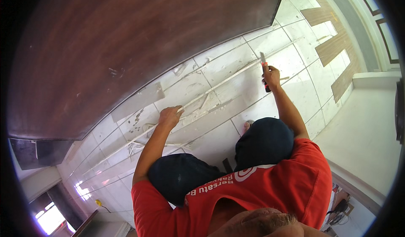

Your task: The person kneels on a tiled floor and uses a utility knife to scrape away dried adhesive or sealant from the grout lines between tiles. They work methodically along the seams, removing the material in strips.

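My right hand [271,75] grips a utility knife [264,66] with a red and black handle, its blade extended and pointing away from me. The blade lies close to a long, thin, pale strip [218,85]; whether it touches the strip cannot be made out. On that strip rests my left hand [170,116], its fingers closed around the edge. The strip runs diagonally over the white tiled floor [234,78], past both hands. Several pale offcuts [139,145] and curled scraps lie near my left forearm. A flat, pale, translucent-looking piece [142,99] lies beyond my left hand.
A large dark brown wood-grain panel [152,40] fills the far side. Brown wood-look planks [335,53] with staggered ends lie at the right, beside a low pale ledge [360,120]. A yellow tape measure [98,202] is at lower left. My knees [265,142] are bent close in.
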Action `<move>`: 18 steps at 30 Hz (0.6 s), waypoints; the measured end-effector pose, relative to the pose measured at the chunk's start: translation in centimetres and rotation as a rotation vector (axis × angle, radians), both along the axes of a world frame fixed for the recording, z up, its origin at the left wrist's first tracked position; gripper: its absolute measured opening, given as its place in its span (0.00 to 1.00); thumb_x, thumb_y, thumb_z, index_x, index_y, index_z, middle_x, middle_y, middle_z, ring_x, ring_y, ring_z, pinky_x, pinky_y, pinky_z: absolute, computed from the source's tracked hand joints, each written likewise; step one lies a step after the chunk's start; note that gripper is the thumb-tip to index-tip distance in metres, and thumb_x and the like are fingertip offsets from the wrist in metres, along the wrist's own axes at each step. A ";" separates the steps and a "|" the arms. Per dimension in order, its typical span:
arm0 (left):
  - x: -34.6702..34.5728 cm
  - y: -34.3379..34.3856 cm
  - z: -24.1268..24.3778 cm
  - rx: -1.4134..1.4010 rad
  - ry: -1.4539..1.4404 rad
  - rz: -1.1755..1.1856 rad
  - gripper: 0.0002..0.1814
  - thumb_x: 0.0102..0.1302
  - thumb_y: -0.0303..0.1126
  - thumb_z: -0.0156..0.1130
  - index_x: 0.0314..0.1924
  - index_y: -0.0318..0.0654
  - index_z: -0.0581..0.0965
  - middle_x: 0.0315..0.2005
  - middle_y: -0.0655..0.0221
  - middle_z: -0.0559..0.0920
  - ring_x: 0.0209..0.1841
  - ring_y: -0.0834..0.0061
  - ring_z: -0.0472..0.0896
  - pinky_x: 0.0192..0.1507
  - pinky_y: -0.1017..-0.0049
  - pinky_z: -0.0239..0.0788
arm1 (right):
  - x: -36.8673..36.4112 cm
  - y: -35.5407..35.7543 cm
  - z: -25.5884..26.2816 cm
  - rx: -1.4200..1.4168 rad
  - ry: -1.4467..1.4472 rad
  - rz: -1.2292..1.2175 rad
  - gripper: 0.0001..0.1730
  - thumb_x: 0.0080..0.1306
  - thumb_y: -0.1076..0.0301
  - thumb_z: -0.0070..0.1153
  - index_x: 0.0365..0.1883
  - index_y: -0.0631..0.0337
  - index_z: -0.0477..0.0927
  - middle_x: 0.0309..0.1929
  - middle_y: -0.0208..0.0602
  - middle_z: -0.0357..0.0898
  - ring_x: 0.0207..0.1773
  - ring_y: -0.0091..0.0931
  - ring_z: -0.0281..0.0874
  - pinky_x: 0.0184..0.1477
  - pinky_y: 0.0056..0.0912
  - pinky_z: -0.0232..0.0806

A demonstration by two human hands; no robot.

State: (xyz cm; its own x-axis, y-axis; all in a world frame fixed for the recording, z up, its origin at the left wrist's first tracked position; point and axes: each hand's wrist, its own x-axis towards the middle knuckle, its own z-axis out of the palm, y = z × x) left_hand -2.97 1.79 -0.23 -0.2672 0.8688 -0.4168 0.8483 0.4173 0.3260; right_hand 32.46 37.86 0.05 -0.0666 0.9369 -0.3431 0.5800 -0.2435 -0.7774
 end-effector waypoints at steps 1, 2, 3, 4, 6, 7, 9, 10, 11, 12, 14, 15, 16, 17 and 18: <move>0.0 0.1 -0.2 0.004 0.001 -0.008 0.23 0.75 0.53 0.52 0.58 0.48 0.82 0.47 0.55 0.87 0.52 0.55 0.83 0.57 0.58 0.71 | 0.4 0.8 -0.2 0.001 0.019 -0.024 0.32 0.74 0.43 0.54 0.35 0.70 0.82 0.19 0.40 0.78 0.16 0.28 0.79 0.21 0.32 0.71; 0.0 0.0 -0.3 0.009 0.001 -0.015 0.23 0.75 0.53 0.52 0.58 0.48 0.82 0.47 0.55 0.86 0.52 0.55 0.83 0.57 0.58 0.71 | 0.6 0.8 -0.6 -0.010 0.029 -0.021 0.31 0.74 0.42 0.54 0.35 0.69 0.82 0.19 0.39 0.78 0.16 0.27 0.77 0.20 0.31 0.69; 0.2 0.3 -0.1 -0.008 -0.005 -0.016 0.23 0.75 0.53 0.52 0.58 0.48 0.82 0.47 0.55 0.86 0.52 0.55 0.83 0.58 0.58 0.71 | 0.9 0.8 -1.2 -0.017 0.037 -0.020 0.31 0.74 0.41 0.54 0.36 0.67 0.82 0.20 0.38 0.78 0.16 0.25 0.76 0.19 0.30 0.67; 0.3 0.5 0.5 -0.023 -0.007 -0.011 0.24 0.75 0.53 0.52 0.58 0.48 0.82 0.47 0.55 0.86 0.53 0.55 0.83 0.58 0.58 0.71 | 0.4 -0.1 -1.1 -0.030 0.011 0.040 0.31 0.74 0.42 0.54 0.36 0.67 0.82 0.20 0.38 0.78 0.16 0.25 0.76 0.19 0.29 0.67; 0.3 0.6 0.9 -0.030 -0.005 0.001 0.24 0.76 0.53 0.52 0.58 0.48 0.82 0.47 0.55 0.86 0.53 0.55 0.83 0.58 0.58 0.71 | -0.8 -3.0 -1.2 -0.079 0.012 0.126 0.30 0.74 0.42 0.55 0.37 0.67 0.82 0.19 0.39 0.77 0.15 0.25 0.75 0.19 0.29 0.67; 0.2 0.3 0.8 -0.027 -0.002 0.005 0.24 0.76 0.53 0.52 0.58 0.48 0.82 0.47 0.55 0.86 0.53 0.55 0.83 0.58 0.58 0.71 | -1.6 -3.9 -0.3 -0.106 0.015 0.122 0.31 0.73 0.42 0.55 0.38 0.67 0.82 0.20 0.39 0.78 0.15 0.25 0.75 0.19 0.30 0.67; 0.1 0.2 0.7 -0.019 -0.019 0.018 0.24 0.75 0.53 0.53 0.58 0.47 0.82 0.48 0.54 0.86 0.54 0.54 0.82 0.59 0.58 0.70 | -1.5 -3.2 -0.2 -0.063 0.029 0.132 0.31 0.73 0.41 0.55 0.38 0.67 0.82 0.20 0.38 0.77 0.15 0.25 0.74 0.18 0.29 0.66; 0.1 0.4 0.8 -0.017 -0.039 0.022 0.24 0.74 0.53 0.54 0.58 0.46 0.82 0.48 0.53 0.86 0.54 0.53 0.82 0.61 0.58 0.69 | -1.0 -2.2 -0.4 -0.060 0.030 0.084 0.31 0.73 0.41 0.55 0.37 0.67 0.82 0.20 0.38 0.77 0.15 0.24 0.74 0.18 0.29 0.66; 0.1 0.6 0.9 -0.015 -0.059 0.026 0.25 0.74 0.53 0.55 0.58 0.45 0.82 0.49 0.53 0.86 0.55 0.53 0.82 0.62 0.58 0.68 | -0.6 -1.2 -0.7 -0.056 0.031 0.036 0.31 0.73 0.41 0.55 0.37 0.67 0.82 0.20 0.37 0.77 0.15 0.24 0.74 0.18 0.28 0.66; 0.1 0.7 1.0 -0.029 -0.055 0.022 0.25 0.74 0.53 0.55 0.58 0.45 0.82 0.49 0.52 0.86 0.55 0.52 0.82 0.61 0.58 0.68 | -0.4 -0.4 -0.3 -0.045 0.048 0.020 0.31 0.74 0.41 0.55 0.36 0.67 0.82 0.20 0.37 0.77 0.15 0.24 0.74 0.18 0.28 0.66; 0.1 0.8 1.1 -0.054 -0.048 0.013 0.24 0.73 0.53 0.56 0.58 0.45 0.82 0.49 0.52 0.86 0.55 0.52 0.81 0.61 0.57 0.68 | -0.8 -1.0 -1.0 -0.050 0.034 0.075 0.31 0.73 0.41 0.55 0.36 0.67 0.82 0.20 0.38 0.77 0.15 0.25 0.75 0.19 0.30 0.66; 0.1 0.8 1.0 -0.055 -0.051 0.015 0.24 0.73 0.53 0.56 0.58 0.45 0.82 0.49 0.52 0.86 0.55 0.52 0.82 0.61 0.57 0.69 | -1.3 -2.2 -1.3 -0.057 0.021 0.127 0.31 0.73 0.41 0.55 0.36 0.67 0.82 0.20 0.38 0.77 0.15 0.25 0.75 0.19 0.30 0.66; 0.0 0.7 0.9 -0.052 -0.052 0.024 0.24 0.73 0.53 0.56 0.58 0.45 0.82 0.49 0.52 0.86 0.54 0.52 0.82 0.60 0.57 0.69 | -2.1 -4.1 -1.2 -0.073 0.027 0.193 0.31 0.73 0.41 0.56 0.36 0.67 0.82 0.19 0.39 0.77 0.15 0.26 0.75 0.20 0.31 0.67; -0.1 0.4 0.8 -0.056 -0.051 0.039 0.24 0.73 0.52 0.56 0.58 0.45 0.82 0.48 0.52 0.86 0.54 0.51 0.82 0.60 0.57 0.69 | -3.3 -6.1 -0.2 -0.090 0.025 0.243 0.32 0.73 0.40 0.56 0.35 0.67 0.82 0.19 0.39 0.77 0.16 0.26 0.76 0.20 0.32 0.67; 0.0 0.3 0.8 -0.045 -0.049 0.036 0.24 0.73 0.52 0.56 0.58 0.45 0.82 0.48 0.52 0.86 0.54 0.51 0.82 0.60 0.57 0.69 | -3.3 -6.3 0.0 -0.081 0.020 0.243 0.31 0.73 0.41 0.56 0.36 0.68 0.83 0.18 0.39 0.78 0.16 0.27 0.77 0.20 0.32 0.68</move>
